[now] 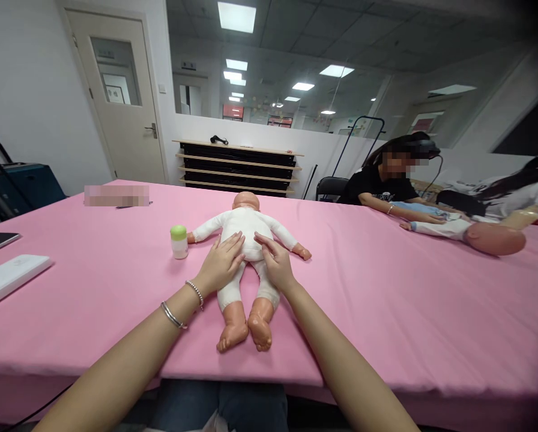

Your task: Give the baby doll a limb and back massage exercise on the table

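So, item: baby doll (244, 231), padded white suit, bare vinyl head, hands and feet, lying on its back mid-surface.
Handling: judged light, soft through the trunk, firmer at the vinyl ends; best taken under the trunk with the head (245, 201) supported.
Axis: long, nearly straight, head pointing away from me, feet (246, 331) toward me.
Left grip (220, 265): open, palm flat on the belly, fingers spread, nothing clamped.
Right grip (274, 261): open, fingertips resting on the lower belly, just beside my left hand, nothing clamped.
Near: green-lidded white jar (179, 242), upright, just beside the doll's arm on my left.
Base: pink-covered surface (386, 312).
Off right: co-worker (377, 189), seated, one hand on a second doll (494, 238).
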A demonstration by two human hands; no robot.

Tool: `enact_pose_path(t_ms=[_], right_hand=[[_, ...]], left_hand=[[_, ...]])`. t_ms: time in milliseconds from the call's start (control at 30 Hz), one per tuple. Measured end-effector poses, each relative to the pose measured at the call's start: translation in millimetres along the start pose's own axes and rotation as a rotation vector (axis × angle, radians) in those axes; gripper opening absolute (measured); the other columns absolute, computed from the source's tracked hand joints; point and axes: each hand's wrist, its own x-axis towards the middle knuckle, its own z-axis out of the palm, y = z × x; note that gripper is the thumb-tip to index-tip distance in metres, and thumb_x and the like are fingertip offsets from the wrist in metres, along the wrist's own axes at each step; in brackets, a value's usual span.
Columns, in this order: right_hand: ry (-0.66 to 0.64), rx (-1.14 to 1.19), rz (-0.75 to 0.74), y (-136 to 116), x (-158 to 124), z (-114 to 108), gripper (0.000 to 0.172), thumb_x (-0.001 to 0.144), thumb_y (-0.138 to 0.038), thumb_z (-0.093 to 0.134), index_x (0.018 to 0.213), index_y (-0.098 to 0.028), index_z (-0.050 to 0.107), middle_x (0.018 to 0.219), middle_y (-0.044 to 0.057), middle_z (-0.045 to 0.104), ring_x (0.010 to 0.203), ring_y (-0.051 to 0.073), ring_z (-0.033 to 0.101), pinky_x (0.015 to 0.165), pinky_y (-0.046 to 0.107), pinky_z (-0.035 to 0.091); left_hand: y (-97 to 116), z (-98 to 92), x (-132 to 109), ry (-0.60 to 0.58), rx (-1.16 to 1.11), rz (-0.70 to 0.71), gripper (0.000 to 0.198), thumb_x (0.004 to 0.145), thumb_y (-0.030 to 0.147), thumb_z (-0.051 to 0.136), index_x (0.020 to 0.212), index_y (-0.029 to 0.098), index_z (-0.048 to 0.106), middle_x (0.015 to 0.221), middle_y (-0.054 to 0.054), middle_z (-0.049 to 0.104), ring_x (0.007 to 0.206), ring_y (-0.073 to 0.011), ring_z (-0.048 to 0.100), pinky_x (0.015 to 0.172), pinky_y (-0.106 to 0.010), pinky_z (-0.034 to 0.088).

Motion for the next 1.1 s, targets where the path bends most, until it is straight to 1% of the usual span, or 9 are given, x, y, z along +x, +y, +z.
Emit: enact_pose_path(t_ms=[233, 333, 433, 533, 633, 767, 933, 1033, 1100], right_hand=[[-0.164, -0.303, -0.139, 5.5, 2.0, -3.6, 0.045, 0.084, -0.020, 0.042, 0.128, -0.022, 0.049, 0.137, -0.001, 0.032, 0.132, 0.012, 0.024, 0.115, 0.036, 0.002], [-0.226, -0.399, -0.019, 15.7, 5.0, -2.7, 0.047, 0.085, -0.022, 0.043, 0.131, -0.023, 0.045, 0.139, -0.002, 0.028, 0.134, 0.014, 0.017, 0.113, 0.042, -0.008], [-0.202, -0.496, 0.180, 25.0, 7.9, -1.7, 0.040, 0.087, -0.026, 0.046, 0.126, -0.025, 0.050, 0.141, -0.003, 0.024, 0.136, 0.016, 0.007, 0.109, 0.046, -0.014], [-0.040, -0.580, 0.365, 29.3, 9.4, -1.6, 0.040, 0.090, -0.029, 0.045, 0.130, -0.026, 0.047, 0.144, -0.002, 0.015, 0.136, 0.019, 0.002, 0.109, 0.049, -0.012], [0.062, -0.559, 0.471, 32.3, 9.2, -4.0, 0.051, 0.090, -0.035, 0.046, 0.138, -0.022, 0.036, 0.145, 0.003, 0.010, 0.136, 0.020, 0.005, 0.112, 0.046, -0.001], [0.066, -0.491, 0.367, 34.7, 7.2, -8.1, 0.053, 0.087, -0.031, 0.048, 0.137, -0.017, 0.037, 0.144, 0.005, 0.016, 0.136, 0.017, 0.009, 0.115, 0.038, 0.007], [-0.084, -0.549, 0.154, 28.6, 4.8, -6.1, 0.042, 0.085, -0.017, 0.044, 0.126, -0.025, 0.051, 0.141, -0.003, 0.024, 0.136, 0.017, 0.009, 0.114, 0.042, 0.001], [-0.140, -0.570, 0.184, 27.5, 3.9, -3.8, 0.040, 0.086, -0.020, 0.046, 0.125, -0.028, 0.052, 0.140, -0.004, 0.027, 0.135, 0.020, 0.010, 0.112, 0.048, 0.000], [-0.088, -0.589, 0.257, 29.2, 3.6, -3.5, 0.040, 0.086, -0.023, 0.047, 0.126, -0.027, 0.052, 0.142, -0.003, 0.023, 0.135, 0.021, 0.009, 0.112, 0.049, 0.003]], left_hand=[[-5.0, 5.1, 4.5, -0.043, -0.073, -0.013, 0.053, 0.092, 0.039, 0.030, 0.142, 0.022, 0.024, 0.147, -0.007, 0.022, 0.137, -0.0183, 0.017, 0.112, -0.046, 0.011], [-13.2, 13.1, 11.4, -0.152, -0.140, -0.024, 0.056, 0.091, 0.046, 0.030, 0.143, 0.026, 0.020, 0.149, -0.005, 0.013, 0.139, -0.0201, 0.007, 0.111, -0.049, 0.008], [-22.7, 21.9, 14.6, -0.269, -0.220, -0.142, 0.052, 0.092, 0.047, 0.026, 0.141, 0.031, 0.025, 0.150, -0.003, 0.011, 0.139, -0.0234, 0.002, 0.108, -0.056, 0.006], [-28.5, 26.6, 12.1, -0.264, -0.276, -0.330, 0.052, 0.091, 0.048, 0.025, 0.141, 0.032, 0.025, 0.150, -0.003, 0.005, 0.138, -0.0278, -0.001, 0.104, -0.062, 0.007], [-31.0, 28.4, 7.1, -0.209, -0.294, -0.442, 0.055, 0.090, 0.048, 0.030, 0.141, 0.029, 0.025, 0.150, -0.005, 0.004, 0.138, -0.0306, 0.000, 0.104, -0.062, 0.010], [-33.4, 31.9, 2.1, -0.084, -0.311, -0.373, 0.055, 0.089, 0.041, 0.037, 0.140, 0.021, 0.030, 0.150, -0.009, 0.010, 0.138, -0.0254, 0.007, 0.110, -0.050, 0.014], [-33.1, 33.6, 0.2, -0.022, -0.326, -0.333, 0.053, 0.088, 0.038, 0.040, 0.137, 0.018, 0.036, 0.148, -0.010, 0.019, 0.137, -0.0224, 0.015, 0.111, -0.045, 0.018], [-31.5, 32.0, 0.1, -0.029, -0.343, -0.334, 0.052, 0.088, 0.038, 0.041, 0.136, 0.019, 0.038, 0.147, -0.010, 0.022, 0.136, -0.0219, 0.018, 0.111, -0.044, 0.019], [-31.1, 31.5, 0.0, -0.042, -0.376, -0.346, 0.051, 0.088, 0.038, 0.040, 0.136, 0.019, 0.038, 0.147, -0.009, 0.021, 0.136, -0.0214, 0.019, 0.111, -0.042, 0.020]])
